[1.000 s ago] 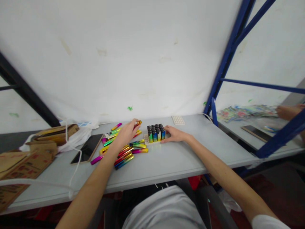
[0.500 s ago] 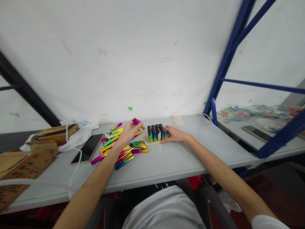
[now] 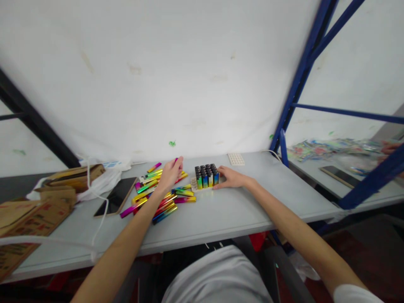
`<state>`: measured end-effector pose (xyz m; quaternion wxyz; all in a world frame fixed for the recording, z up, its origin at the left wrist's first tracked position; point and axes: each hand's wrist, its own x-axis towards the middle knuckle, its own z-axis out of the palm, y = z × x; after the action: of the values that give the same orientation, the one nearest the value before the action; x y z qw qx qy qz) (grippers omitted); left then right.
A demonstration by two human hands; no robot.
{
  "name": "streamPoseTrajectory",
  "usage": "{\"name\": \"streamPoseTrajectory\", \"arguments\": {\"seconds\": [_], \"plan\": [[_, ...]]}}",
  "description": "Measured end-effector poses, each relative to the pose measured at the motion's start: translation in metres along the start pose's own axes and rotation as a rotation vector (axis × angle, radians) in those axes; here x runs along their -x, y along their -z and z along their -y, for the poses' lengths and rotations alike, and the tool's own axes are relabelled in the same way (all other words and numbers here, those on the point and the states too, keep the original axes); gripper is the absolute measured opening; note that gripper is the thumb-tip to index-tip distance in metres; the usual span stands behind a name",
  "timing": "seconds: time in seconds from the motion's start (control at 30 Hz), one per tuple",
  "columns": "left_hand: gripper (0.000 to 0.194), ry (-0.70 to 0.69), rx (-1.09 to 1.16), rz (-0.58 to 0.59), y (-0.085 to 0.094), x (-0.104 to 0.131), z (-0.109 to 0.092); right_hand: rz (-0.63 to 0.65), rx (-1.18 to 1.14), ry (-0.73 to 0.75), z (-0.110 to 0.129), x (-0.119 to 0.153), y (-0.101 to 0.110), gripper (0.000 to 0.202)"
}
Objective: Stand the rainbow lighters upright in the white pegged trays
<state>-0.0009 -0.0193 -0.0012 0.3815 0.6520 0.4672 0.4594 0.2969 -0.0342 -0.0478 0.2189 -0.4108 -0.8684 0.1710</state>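
Observation:
Fingers wrapped, my left hand [image 3: 171, 173] holds a purple lighter [image 3: 176, 160], mostly hidden by the fingers, above the right side of a loose pile. Several shiny multicoloured lighters [image 3: 164, 213] lie in that pile on the table. To its right, several black-topped lighters [image 3: 206, 176] stand upright in rows in a pale tray [image 3: 194, 183], whose left slots show bare. My right hand [image 3: 231, 177] rests at the right side of these rows, thumb and fingers apart, touching the tray's end and the outer lighters.
A dark phone [image 3: 116, 197], white bags [image 3: 102, 185] and cardboard boxes [image 3: 47, 210] lie at the left, with a white cable. Another pale tray [image 3: 236, 159] is near the wall. Beyond the blue frame [image 3: 296, 80], a person's hand [image 3: 390, 148] is over another table with plastic packets.
My left hand has turned and closed around the purple lighter, which showed much more before. My right hand and the tray have stayed in place.

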Motion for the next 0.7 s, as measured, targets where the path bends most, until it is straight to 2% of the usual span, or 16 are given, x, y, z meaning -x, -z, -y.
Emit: {"name": "streamPoseTrajectory", "arguments": {"seconds": [0.1, 0.2, 0.47, 0.7], "plan": [[0.042, -0.091, -0.336, -0.161, 0.0007, 0.0007, 0.0012, 0.006, 0.0, 0.006, 0.0001, 0.0001, 0.0002, 0.07], [0.039, -0.099, -0.479, -0.194, 0.001, 0.0001, 0.002, 0.002, -0.006, 0.007, -0.0001, 0.0002, 0.0002, 0.071], [0.031, -0.159, -0.48, -0.118, -0.0038, 0.0019, 0.0036, 0.005, -0.001, 0.001, 0.0006, 0.0004, 0.0003, 0.07], [0.044, -0.194, -0.476, -0.111, -0.0066, 0.0052, 0.0027, -0.016, -0.002, 0.001, 0.0002, 0.0002, -0.0005, 0.07]]}}
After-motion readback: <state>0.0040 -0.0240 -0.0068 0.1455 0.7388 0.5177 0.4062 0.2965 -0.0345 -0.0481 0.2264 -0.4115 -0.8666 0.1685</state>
